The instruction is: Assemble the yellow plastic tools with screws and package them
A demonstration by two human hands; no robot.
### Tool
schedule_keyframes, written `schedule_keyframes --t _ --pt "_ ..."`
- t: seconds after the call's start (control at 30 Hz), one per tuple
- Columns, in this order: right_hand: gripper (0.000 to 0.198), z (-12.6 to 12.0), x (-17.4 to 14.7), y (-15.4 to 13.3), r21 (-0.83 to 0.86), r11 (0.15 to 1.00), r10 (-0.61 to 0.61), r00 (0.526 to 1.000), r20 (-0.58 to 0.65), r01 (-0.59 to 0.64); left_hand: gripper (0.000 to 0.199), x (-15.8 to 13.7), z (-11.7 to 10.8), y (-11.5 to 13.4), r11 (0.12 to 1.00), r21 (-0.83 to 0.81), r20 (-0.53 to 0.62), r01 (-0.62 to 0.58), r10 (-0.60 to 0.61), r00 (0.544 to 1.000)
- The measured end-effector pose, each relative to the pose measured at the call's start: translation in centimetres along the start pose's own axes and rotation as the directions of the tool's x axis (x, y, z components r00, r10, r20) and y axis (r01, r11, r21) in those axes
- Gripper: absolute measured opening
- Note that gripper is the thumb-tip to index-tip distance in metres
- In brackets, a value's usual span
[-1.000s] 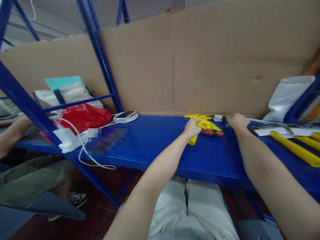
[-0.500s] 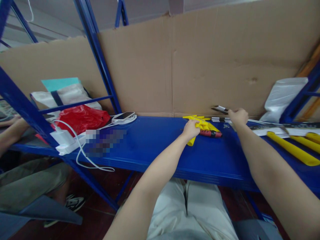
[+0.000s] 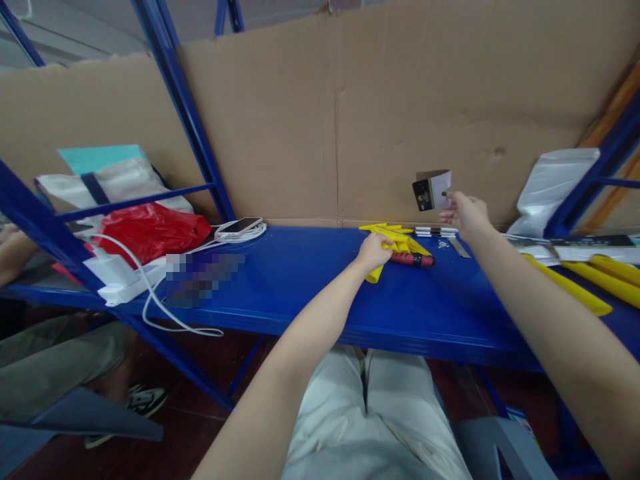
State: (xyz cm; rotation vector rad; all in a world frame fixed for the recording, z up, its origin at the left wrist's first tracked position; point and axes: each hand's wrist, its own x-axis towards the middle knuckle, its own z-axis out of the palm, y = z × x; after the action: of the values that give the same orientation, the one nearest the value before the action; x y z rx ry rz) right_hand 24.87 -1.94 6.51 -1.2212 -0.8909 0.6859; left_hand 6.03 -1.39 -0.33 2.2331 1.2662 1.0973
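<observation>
My right hand is raised above the back of the bench, pinching a small folded black-and-white card by its right edge. The card hangs partly unfolded in front of the cardboard. My left hand is closed on a yellow piece whose rounded end shows below the fingers; its grip is partly hidden. Several yellow pieces lie fanned beside that hand. Just under them rests a red-and-black handheld tool. A stack of folded cards lies behind, below my right hand.
Long yellow pieces and black-and-white packaging lie at the right. A white plastic bag leans near the right post. Leftward are a phone, a red bag and a power strip with a looped cable. Another person sits at far left.
My right hand has lifted the folded card up off the bench, and the card has opened out somewhat. My left hand stays at the yellow pieces. The view has shifted slightly.
</observation>
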Motion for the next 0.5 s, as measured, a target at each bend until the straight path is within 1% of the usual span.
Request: schedule_keyframes --t 0.07,0.13,0.2,0.27,0.37,0.43,0.5 --pt "0.010 0.4 -1.1 0.5 0.054 0.999 -0.001 1.000 0.031 0.000 0.026 0.0 0.0 -0.1 1.000 -0.023 0.000 0.012 -0.012 1.000" --pt "0.009 0.7 -2.0 0.9 0.041 0.999 -0.012 0.998 0.068 0.009 0.028 -0.1 0.0 -0.1 0.999 -0.028 0.007 0.026 -0.026 1.000" --pt "0.008 0.9 -2.6 1.1 -0.024 0.999 -0.045 0.996 0.073 0.046 0.032 -0.2 0.0 -0.1 0.999 -0.006 0.027 0.039 -0.039 0.999" --pt "0.007 1.1 -2.8 1.4 -0.113 0.990 -0.086 0.995 0.043 0.090 0.036 -0.3 -0.1 0.1 0.999 0.028 0.057 0.045 -0.046 0.997" --pt "0.012 1.4 -2.9 2.1 -0.231 0.958 -0.169 0.985 0.023 0.170 0.039 -0.5 -0.1 0.3 0.997 0.058 0.081 0.046 -0.050 0.995" --pt "0.015 1.6 -3.0 2.6 -0.261 0.942 -0.204 0.978 0.049 0.210 0.040 -0.6 -0.2 0.5 0.997 0.066 0.086 0.046 -0.052 0.995" --pt "0.016 1.8 -3.2 2.8 -0.246 0.950 -0.174 0.980 0.095 0.193 0.042 -0.6 -0.2 0.6 0.996 0.072 0.093 0.049 -0.056 0.994"
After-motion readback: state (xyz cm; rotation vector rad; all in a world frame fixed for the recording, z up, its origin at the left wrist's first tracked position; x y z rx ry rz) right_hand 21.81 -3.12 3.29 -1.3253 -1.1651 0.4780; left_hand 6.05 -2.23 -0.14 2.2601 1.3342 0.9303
